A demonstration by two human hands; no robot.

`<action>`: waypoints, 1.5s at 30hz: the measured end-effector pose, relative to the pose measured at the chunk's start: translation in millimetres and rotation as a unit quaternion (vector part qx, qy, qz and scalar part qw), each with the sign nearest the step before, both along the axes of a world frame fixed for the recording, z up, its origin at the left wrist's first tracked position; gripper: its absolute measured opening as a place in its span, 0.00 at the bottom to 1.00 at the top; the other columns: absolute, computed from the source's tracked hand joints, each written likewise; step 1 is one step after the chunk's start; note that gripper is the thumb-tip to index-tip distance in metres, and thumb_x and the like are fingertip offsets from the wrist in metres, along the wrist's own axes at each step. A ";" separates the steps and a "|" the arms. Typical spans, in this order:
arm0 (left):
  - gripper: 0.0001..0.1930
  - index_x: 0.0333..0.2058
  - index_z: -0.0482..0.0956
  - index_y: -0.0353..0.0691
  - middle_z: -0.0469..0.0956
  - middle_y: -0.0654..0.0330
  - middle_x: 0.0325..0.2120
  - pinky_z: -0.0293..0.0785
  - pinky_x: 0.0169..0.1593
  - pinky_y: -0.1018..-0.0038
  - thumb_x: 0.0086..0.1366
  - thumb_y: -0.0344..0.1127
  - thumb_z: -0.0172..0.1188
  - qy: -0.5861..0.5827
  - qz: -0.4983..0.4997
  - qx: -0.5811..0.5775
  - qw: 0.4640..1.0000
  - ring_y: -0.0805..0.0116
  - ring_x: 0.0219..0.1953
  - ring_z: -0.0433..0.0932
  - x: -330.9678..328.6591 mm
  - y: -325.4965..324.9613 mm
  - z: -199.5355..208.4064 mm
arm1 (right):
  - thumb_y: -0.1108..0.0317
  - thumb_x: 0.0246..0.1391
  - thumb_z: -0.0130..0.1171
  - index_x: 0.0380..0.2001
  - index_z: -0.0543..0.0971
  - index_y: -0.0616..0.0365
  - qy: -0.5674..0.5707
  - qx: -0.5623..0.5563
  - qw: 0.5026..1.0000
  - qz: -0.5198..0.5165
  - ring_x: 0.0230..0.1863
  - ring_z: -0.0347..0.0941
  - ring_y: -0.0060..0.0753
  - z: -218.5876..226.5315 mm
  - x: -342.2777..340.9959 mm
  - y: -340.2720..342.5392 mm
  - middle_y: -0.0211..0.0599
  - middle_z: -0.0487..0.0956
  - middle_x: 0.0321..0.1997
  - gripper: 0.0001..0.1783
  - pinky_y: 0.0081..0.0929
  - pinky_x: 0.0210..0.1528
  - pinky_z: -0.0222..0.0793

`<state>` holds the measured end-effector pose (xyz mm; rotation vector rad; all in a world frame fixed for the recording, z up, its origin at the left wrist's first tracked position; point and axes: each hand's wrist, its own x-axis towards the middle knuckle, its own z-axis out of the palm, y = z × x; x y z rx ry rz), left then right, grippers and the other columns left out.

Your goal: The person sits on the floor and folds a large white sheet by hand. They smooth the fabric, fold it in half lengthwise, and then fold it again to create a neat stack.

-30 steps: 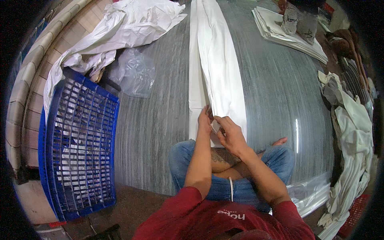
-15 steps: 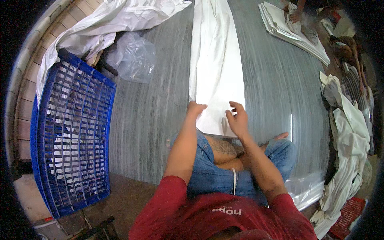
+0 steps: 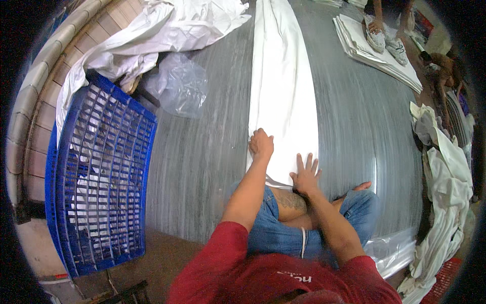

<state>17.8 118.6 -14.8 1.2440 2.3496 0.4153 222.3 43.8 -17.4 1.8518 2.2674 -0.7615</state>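
Observation:
A long white cloth (image 3: 286, 91) lies folded lengthwise on the grey streaked surface, running from my crossed legs to the far edge of view. Its far part is rumpled; the near end looks smoother. My left hand (image 3: 261, 143) is closed at the cloth's left edge, fingers curled onto the fabric. Lower down, my right hand (image 3: 306, 175) rests flat on the right side of the near end, its fingers spread.
A blue plastic basket (image 3: 98, 258) stands at the left, with white cloth (image 3: 167, 30) heaped beyond it and a clear plastic bag (image 3: 185, 88) alongside. Far right is a stack of folded white cloths (image 3: 354, 43), with another person's feet (image 3: 387, 45) there. Loose cloth (image 3: 440, 202) lines the right.
My right hand has come down toward me and flattened on the cloth with fingers spread. My left hand has curled over the left edge. The view has shifted slightly.

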 end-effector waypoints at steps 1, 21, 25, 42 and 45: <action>0.22 0.52 0.73 0.38 0.75 0.50 0.50 0.70 0.53 0.56 0.62 0.42 0.62 -0.036 0.000 -0.020 0.999 0.50 0.52 0.74 -0.8 3.0 2.1 | 0.48 0.58 0.54 0.73 0.39 0.37 0.002 0.013 1.000 -0.002 0.75 0.20 0.67 -3.0 2.8 2.1 0.53 0.26 0.76 0.48 0.74 0.68 0.25; 0.15 0.30 0.83 0.29 0.82 0.42 0.30 0.74 0.42 0.60 0.55 0.39 0.68 -0.163 0.120 0.059 0.978 0.48 0.36 0.82 -25.9 -40.7 -10.5 | 0.46 0.62 0.48 0.73 0.33 0.38 0.008 -0.028 1.000 0.002 0.74 0.15 0.65 -10.4 8.5 5.6 0.52 0.22 0.76 0.47 0.72 0.68 0.16; 0.16 0.33 0.82 0.27 0.82 0.40 0.31 0.75 0.42 0.59 0.54 0.38 0.64 -0.139 0.128 0.066 0.980 0.46 0.37 0.82 -26.8 -54.6 -59.5 | 0.47 0.62 0.48 0.73 0.35 0.39 0.019 0.019 1.000 0.008 0.75 0.17 0.66 -17.4 11.5 0.6 0.52 0.23 0.76 0.46 0.73 0.67 0.18; 0.29 0.37 0.80 0.23 0.81 0.38 0.36 0.78 0.45 0.59 0.47 0.48 0.71 -0.149 0.071 -0.030 0.986 0.48 0.42 0.82 -7.2 -62.4 -8.0 | 0.54 0.51 0.62 0.71 0.44 0.55 0.088 0.126 0.975 -0.158 0.73 0.40 0.67 5.4 17.1 -7.1 0.61 0.40 0.74 0.52 0.60 0.70 0.43; 0.28 0.36 0.81 0.24 0.82 0.38 0.35 0.78 0.44 0.61 0.47 0.48 0.70 -0.179 0.120 -0.022 0.976 0.48 0.41 0.83 -29.2 -60.4 -49.3 | 0.62 0.46 0.65 0.68 0.51 0.61 0.156 0.081 0.958 -0.228 0.67 0.54 0.67 24.1 18.1 3.6 0.63 0.49 0.71 0.49 0.51 0.63 0.60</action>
